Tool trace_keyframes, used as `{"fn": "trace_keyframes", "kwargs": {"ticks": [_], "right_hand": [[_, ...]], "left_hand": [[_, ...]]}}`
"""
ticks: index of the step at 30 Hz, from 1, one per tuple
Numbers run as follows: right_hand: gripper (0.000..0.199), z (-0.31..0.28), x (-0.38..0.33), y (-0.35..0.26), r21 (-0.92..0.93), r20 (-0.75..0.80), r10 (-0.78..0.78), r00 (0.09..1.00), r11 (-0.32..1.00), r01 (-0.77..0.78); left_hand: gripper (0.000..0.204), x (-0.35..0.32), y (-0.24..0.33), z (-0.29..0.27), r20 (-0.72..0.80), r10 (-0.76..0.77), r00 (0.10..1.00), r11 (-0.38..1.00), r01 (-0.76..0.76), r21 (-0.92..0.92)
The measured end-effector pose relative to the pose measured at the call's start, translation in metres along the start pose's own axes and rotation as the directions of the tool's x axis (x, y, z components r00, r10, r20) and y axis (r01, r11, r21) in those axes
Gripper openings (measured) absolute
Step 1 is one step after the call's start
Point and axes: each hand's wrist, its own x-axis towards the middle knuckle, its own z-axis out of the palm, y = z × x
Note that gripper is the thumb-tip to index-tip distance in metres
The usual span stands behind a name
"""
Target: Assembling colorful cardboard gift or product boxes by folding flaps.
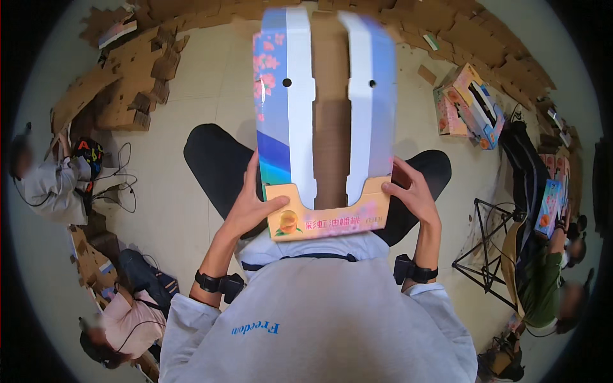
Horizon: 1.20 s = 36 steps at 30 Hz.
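Between my hands is a printed cardboard fruit box (274, 147), blue and purple with pink blossoms, standing out in front of my lap. Two long flaps with white strips, each with a dark round hole, run along its top. The gap between them shows the brown inside. A peach-coloured end panel with a fruit picture faces me, its notched edge lying over the flap ends. My left hand (251, 205) grips the box's near left corner, thumb on the end panel. On the near right corner, my right hand (414, 195) holds on the same way. The fingers under the sides are partly hidden.
Stacks of flat brown cardboard (137, 83) lie at far left and along the back. Finished-looking printed boxes (472, 105) stand at far right, near a black tripod-like frame (488, 255). Several people sit along both sides. Cables (128, 179) trail on the floor at left.
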Motion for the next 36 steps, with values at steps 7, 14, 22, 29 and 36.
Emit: {"fn": "trace_keyframes", "kwargs": {"ticks": [7,14,22,29,36], "right_hand": [[0.06,0.003,0.031,-0.019,0.292,-0.193,-0.231,0.954,0.914,0.28],[0.072,0.027,0.068,0.045,-0.147,-0.223,-0.272,0.936,0.959,0.244],[0.052,0.022,0.065,0.12,-0.101,-0.152,-0.334,0.93,0.942,0.321],[0.046,0.047,0.08,0.072,0.054,-0.459,-0.134,0.878,0.983,0.178],[0.074,0.056,0.11,0.057,0.005,-0.568,-0.015,0.823,1.0,0.022]], "left_hand": [[0.109,0.047,0.01,-0.009,-0.068,0.241,0.968,0.911,-0.25,-0.327],[0.086,0.081,-0.012,0.017,-0.12,0.05,0.992,0.938,-0.088,-0.336],[0.059,0.066,-0.066,0.051,-0.163,-0.16,0.974,0.955,0.111,-0.275],[0.073,0.109,-0.057,0.067,-0.38,-0.106,0.919,0.975,0.02,-0.223],[0.065,0.161,-0.069,0.065,-0.383,-0.332,0.862,0.94,0.267,-0.214]]}}
